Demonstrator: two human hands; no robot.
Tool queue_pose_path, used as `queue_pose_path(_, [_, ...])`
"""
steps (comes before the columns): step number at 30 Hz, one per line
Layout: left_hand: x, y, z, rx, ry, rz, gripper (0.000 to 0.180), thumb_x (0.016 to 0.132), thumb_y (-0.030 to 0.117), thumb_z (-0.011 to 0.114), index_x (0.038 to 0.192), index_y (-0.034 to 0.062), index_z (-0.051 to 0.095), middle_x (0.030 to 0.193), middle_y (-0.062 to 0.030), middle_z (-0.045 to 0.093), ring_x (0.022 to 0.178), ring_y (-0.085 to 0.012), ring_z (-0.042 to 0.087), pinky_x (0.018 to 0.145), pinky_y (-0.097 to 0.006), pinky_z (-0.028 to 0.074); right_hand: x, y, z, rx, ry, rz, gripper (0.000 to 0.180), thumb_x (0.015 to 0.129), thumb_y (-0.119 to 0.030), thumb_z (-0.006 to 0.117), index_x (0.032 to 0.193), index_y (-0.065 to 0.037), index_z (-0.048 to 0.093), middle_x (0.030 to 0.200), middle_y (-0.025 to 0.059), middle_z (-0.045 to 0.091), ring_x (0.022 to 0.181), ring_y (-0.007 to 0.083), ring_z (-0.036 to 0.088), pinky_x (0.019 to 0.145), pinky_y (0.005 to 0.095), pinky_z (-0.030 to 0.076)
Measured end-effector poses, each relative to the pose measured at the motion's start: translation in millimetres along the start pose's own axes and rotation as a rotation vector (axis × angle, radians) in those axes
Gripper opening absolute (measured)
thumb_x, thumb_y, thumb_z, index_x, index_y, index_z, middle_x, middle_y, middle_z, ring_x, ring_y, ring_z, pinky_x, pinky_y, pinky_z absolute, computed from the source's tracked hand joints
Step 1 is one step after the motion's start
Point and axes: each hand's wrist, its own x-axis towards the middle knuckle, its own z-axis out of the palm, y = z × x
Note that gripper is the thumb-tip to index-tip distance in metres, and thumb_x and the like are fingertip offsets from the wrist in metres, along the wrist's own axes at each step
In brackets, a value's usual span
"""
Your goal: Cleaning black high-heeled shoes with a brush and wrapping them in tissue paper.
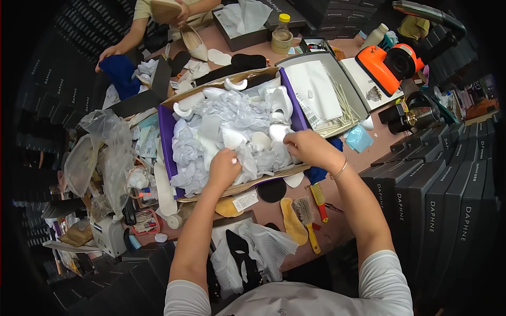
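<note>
A shallow purple-edged box (166,152) in front of me is heaped with crumpled white tissue paper (227,110) and white foam shoe inserts (183,110). Over its near side, my left hand (225,168) is closed, with a bit of white tissue paper showing at its fingers. My right hand (310,149) is at the box's right near corner, its fingers curled down into the white stuffing; what they pinch is hidden. Closer to my body, an open box holds black shoes (241,255) and white wrapping paper (271,239).
Near the right forearm lie a wooden brush (304,211), a yellow-and-red brush (318,200) and a yellow cloth (293,221). A grey tray of thin sticks (345,102) and an orange device (382,68) stand beyond. Shoe boxes (437,195) are stacked right. Across the table, another person handles a beige shoe (166,10).
</note>
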Motion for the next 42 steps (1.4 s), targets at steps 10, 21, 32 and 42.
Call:
queue_pose_path(10, [-4.8,-8.1,-18.3,-0.24,0.424,-0.306,0.023,0.076,0.017,0.07,0.073,0.0,0.056,0.073,-0.015,0.061,0.068,-0.028,0.058,0.066,-0.036,0.045,27.4,-18.8,40.9,-0.042,0.326,0.019,0.017,0.079,-0.016,0.06,0.088,-0.001,0.061,0.072,0.0208,0.064,0.071,0.0376,0.064,0.063,0.0472,0.051])
queue_pose_path(21, [-19.1,12.1,-30.4,-0.231,0.213,-0.034,0.019,0.083,0.018,0.067,0.084,0.0004,0.062,0.083,-0.0143,0.063,0.079,-0.0321,0.06,0.069,-0.038,0.046,-0.4,-30.3,12.7,-0.266,0.306,-0.104,0.03,0.074,-0.024,0.075,0.095,-0.003,0.069,0.113,0.0174,0.06,0.104,0.0349,0.057,0.092,0.044,0.044])
queue_pose_path(32, [-32.1,39.8,-18.8,-0.373,-0.045,0.284,0.029,0.088,0.015,0.054,0.109,-0.0033,0.061,0.106,-0.0199,0.063,0.108,-0.0351,0.056,0.096,-0.041,0.042,78.7,-58.3,73.9,0.371,-0.351,-0.014,0.038,0.087,-0.035,0.064,0.104,-0.001,0.068,0.099,0.0203,0.067,0.095,0.0373,0.063,0.083,0.0383,0.049])
queue_pose_path(42, [-52.8,-5.2,-50.4,-0.905,0.543,-0.351,0.024,0.09,0.001,0.051,0.112,-0.0034,0.061,0.114,-0.0123,0.062,0.109,-0.0208,0.058,0.097,-0.032,0.045,34.7,-5.8,86.3,0.231,-0.007,-0.041,0.019,0.082,-0.012,0.066,0.093,0.003,0.061,0.09,0.0239,0.063,0.088,0.0408,0.06,0.077,0.0439,0.047])
